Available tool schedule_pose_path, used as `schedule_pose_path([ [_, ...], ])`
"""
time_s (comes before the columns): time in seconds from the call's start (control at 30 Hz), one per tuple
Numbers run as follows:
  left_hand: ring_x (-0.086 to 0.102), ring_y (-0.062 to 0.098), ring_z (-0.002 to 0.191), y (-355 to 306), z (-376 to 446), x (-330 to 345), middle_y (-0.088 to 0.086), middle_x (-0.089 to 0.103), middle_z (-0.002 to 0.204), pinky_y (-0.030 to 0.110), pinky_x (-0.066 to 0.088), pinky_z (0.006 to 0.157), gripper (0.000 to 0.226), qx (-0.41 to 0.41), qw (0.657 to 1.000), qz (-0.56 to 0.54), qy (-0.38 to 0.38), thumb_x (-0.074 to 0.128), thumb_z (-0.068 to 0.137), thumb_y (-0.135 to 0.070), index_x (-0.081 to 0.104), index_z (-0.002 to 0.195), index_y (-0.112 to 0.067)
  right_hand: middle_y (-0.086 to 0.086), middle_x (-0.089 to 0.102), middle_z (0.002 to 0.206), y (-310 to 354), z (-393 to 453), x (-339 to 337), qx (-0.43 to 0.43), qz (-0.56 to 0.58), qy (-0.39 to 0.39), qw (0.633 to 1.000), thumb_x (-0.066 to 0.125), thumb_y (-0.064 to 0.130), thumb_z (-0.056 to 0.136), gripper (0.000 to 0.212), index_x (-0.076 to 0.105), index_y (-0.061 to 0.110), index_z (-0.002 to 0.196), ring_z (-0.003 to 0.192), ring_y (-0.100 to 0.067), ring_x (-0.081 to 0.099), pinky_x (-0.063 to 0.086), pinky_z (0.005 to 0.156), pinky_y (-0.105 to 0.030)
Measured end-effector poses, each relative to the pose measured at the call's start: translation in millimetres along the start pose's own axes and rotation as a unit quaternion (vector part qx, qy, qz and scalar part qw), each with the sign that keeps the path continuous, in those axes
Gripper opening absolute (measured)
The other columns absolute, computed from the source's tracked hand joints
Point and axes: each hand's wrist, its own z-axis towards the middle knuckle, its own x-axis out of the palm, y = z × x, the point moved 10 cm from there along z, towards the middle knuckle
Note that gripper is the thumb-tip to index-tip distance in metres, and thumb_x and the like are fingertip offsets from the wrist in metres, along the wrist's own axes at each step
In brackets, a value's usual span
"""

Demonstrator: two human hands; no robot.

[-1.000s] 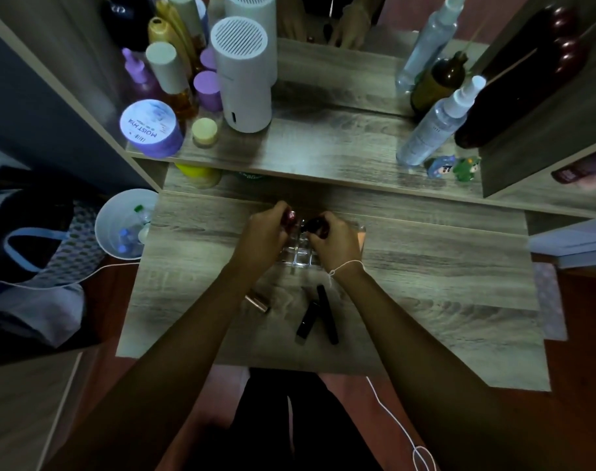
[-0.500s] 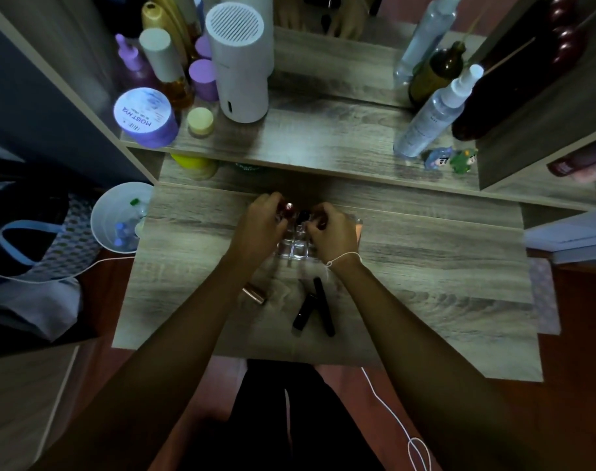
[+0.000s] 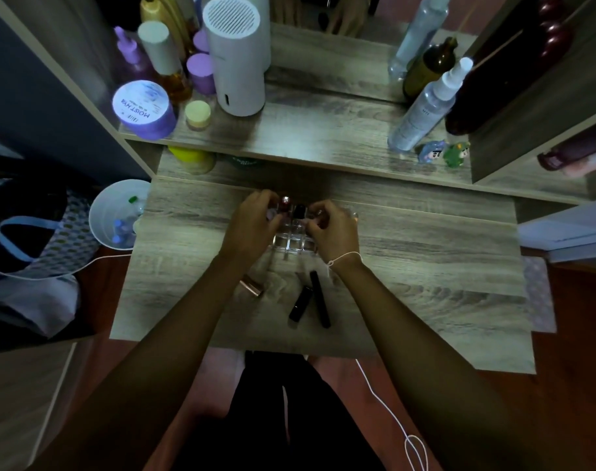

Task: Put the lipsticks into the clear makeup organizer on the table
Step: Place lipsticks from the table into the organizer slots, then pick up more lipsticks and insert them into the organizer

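The clear makeup organizer [image 3: 294, 242] stands mid-table, a grid of small cells. A red-topped lipstick [image 3: 284, 201] and a black lipstick [image 3: 299, 211] stand upright in its far cells. My left hand [image 3: 252, 226] is at the organizer's left side, fingertips against the red-topped lipstick. My right hand [image 3: 330, 229] is curled at the right side, close beside the black lipstick; whether it touches is unclear. Nearer me lie a rose-gold lipstick [image 3: 252, 287], a short black tube [image 3: 300, 303] and a long black tube [image 3: 320, 299].
A raised shelf [image 3: 323, 137] behind the organizer carries a white cylinder [image 3: 237, 56], a purple jar [image 3: 143, 108], bottles and a spray bottle [image 3: 425, 107]. A white bin [image 3: 101, 215] sits off the table's left edge. A white cord [image 3: 384, 409] hangs at the front.
Both hands have lowered the red-topped and black lipsticks from above the organizer down into its far cells. The lipsticks lying on the table have not moved.
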Motion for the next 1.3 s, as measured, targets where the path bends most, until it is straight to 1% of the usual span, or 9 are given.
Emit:
schedule_pose_path([
  [0.03,0.057,0.02,0.098,0,-5,-2,0.012,0.06,0.11,0.026,0.047,0.079,0.024,0.0,1.0,-0.004,-0.008,0.063,0.085,-0.01,0.057,0.108,-0.009,0.007,0.06,0.077,0,-4,-1,-0.001,0.007,0.002,1.0,0.069,0.012,0.082,0.023,0.064,0.015,0.104,0.072,-0.006,0.06,0.054,0.075,-0.023],
  [0.17,0.059,0.013,0.081,0,-42,-1,0.009,0.062,0.105,0.025,0.051,0.069,0.018,-0.002,0.999,-0.013,-0.04,0.06,0.088,-0.013,0.057,0.105,-0.012,0.016,0.054,0.083,-15,-32,-7,0.0,0.023,0.01,1.0,0.065,0.018,0.085,0.015,0.061,0.024,0.099,0.076,0.007,0.054,0.043,0.07,-0.008],
  [0.3,0.054,0.011,0.074,4,-91,32,0.001,0.058,0.097,0.03,0.049,0.066,0.016,-0.025,0.999,-0.034,0.019,0.056,0.088,-0.015,0.054,0.104,-0.021,0.014,0.061,0.083,-43,-72,-9,0.006,-0.008,0.019,1.0,0.062,0.023,0.087,0.011,0.062,0.027,0.097,0.072,0.009,0.054,0.038,0.065,-0.003],
  [0.47,0.06,0.024,0.087,6,-123,76,0.009,0.057,0.104,0.037,0.051,0.077,0.03,-0.067,0.99,-0.045,0.119,0.065,0.08,-0.015,0.055,0.109,-0.012,0.0,0.066,0.1,-82,-102,6,0.057,-0.065,0.078,0.993,0.071,0.023,0.079,0.031,0.06,0.023,0.108,0.087,-0.014,0.061,0.048,0.077,-0.025],
  [0.7,0.058,0.032,0.096,3,-122,90,0.015,0.057,0.107,0.041,0.049,0.082,0.038,-0.063,0.987,0.001,0.151,0.069,0.075,-0.017,0.054,0.108,-0.006,-0.003,0.057,0.113,-92,-112,10,0.053,-0.114,0.087,0.988,0.07,0.022,0.077,0.038,0.054,0.019,0.111,0.099,-0.02,0.058,0.045,0.08,-0.029],
  [0.83,0.057,0.034,0.1,3,-121,91,0.015,0.057,0.108,0.041,0.048,0.085,0.037,-0.062,0.987,0.017,0.148,0.064,0.074,-0.012,0.054,0.109,-0.006,-0.01,0.058,0.105,-97,-113,2,0.068,-0.11,0.066,0.989,0.066,0.013,0.076,0.03,0.055,0.011,0.104,0.096,-0.026,0.057,0.042,0.077,-0.03],
  [1.0,0.058,0.033,0.096,9,-123,81,0.017,0.057,0.104,0.033,0.044,0.077,0.037,-0.086,0.989,0.009,0.123,0.065,0.074,-0.01,0.059,0.111,-0.008,-0.006,0.063,0.083,-105,-112,-5,0.133,-0.04,0.059,0.989,0.066,0.01,0.073,0.015,0.057,0.016,0.083,0.076,-0.023,0.059,0.034,0.058,-0.025],
  [1.13,0.061,0.023,0.088,14,-115,45,0.01,0.061,0.101,0.027,0.046,0.073,0.034,-0.115,0.991,-0.052,0.04,0.071,0.073,-0.009,0.061,0.106,-0.011,-0.004,0.064,0.08,-102,-106,-8,0.141,0.003,0.067,0.988,0.071,0.015,0.076,0.008,0.069,0.014,0.083,0.073,-0.017,0.055,0.028,0.058,-0.021],
  [1.3,0.059,-0.006,0.078,2,-81,-9,-0.01,0.062,0.093,0.002,0.045,0.066,0.028,-0.086,0.987,-0.119,-0.066,0.072,0.079,-0.013,0.06,0.103,-0.019,-0.012,0.064,0.076,-96,-105,-8,0.18,0.104,0.042,0.977,0.073,0.019,0.078,0.018,0.061,0.005,0.079,0.072,-0.027,0.061,0.047,0.068,-0.035],
])
